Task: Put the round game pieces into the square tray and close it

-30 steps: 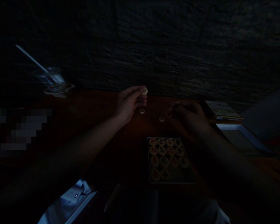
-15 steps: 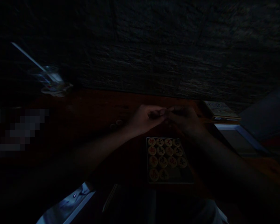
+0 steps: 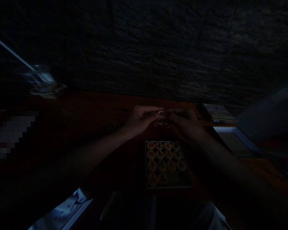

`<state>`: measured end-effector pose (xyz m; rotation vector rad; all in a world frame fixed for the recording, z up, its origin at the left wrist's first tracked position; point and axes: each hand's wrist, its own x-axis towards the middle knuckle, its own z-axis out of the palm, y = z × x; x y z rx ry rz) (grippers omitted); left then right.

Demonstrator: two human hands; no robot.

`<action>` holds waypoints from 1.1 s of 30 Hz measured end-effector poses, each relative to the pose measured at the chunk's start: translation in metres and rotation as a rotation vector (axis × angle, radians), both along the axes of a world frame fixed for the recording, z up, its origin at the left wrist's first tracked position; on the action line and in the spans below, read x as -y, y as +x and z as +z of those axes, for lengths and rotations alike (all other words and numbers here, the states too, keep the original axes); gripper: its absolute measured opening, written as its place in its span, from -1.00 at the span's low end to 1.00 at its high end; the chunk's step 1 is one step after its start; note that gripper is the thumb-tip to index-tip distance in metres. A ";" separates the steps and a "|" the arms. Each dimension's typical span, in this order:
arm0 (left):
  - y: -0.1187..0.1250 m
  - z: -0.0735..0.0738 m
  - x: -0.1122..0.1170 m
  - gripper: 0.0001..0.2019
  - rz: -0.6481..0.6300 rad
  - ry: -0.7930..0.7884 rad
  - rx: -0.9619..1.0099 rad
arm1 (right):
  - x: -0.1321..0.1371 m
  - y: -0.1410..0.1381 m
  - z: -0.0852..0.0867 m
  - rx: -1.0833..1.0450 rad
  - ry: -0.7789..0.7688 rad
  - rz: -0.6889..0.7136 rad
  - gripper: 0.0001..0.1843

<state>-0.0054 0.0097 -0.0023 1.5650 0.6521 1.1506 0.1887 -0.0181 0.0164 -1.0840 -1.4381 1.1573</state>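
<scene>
The scene is very dark. My left hand (image 3: 140, 119) and my right hand (image 3: 182, 123) meet above the wooden table (image 3: 91, 108), fingertips together. Between them shows a small round pale game piece (image 3: 161, 114) with a dark character, pinched by the fingers of my left hand; my right hand's curled fingers touch it too. Just below the hands lies a shallow square box (image 3: 167, 164) filled with rows of round pieces marked in red and black. Two more loose pieces (image 3: 114, 127) lie on the table left of my left hand.
A clear glass with a straw (image 3: 39, 80) stands at the far left on a coaster. A flat printed box (image 3: 218, 113) and a pale lid or tray (image 3: 235, 140) lie at the right. A dark stone wall rises behind the table.
My left hand came down from holding a piece up and moved right to meet my right hand. Both hands now hold together over a piece above the box.
</scene>
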 end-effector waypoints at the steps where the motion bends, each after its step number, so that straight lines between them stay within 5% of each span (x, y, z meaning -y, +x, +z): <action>1: 0.000 0.000 0.000 -0.72 0.002 0.015 -0.009 | 0.000 0.000 0.000 -0.004 -0.007 0.000 -0.62; 9: 0.001 -0.002 0.005 -0.70 -0.047 0.235 -0.134 | 0.005 -0.003 0.002 0.039 0.005 -0.042 -0.53; 27: -0.002 -0.003 0.000 -0.56 0.028 0.190 -0.099 | 0.004 -0.002 0.004 -0.041 0.023 0.048 -0.59; 33: -0.003 0.004 0.003 -0.68 0.054 0.167 -0.082 | 0.003 -0.002 0.004 -0.007 0.080 0.056 -0.62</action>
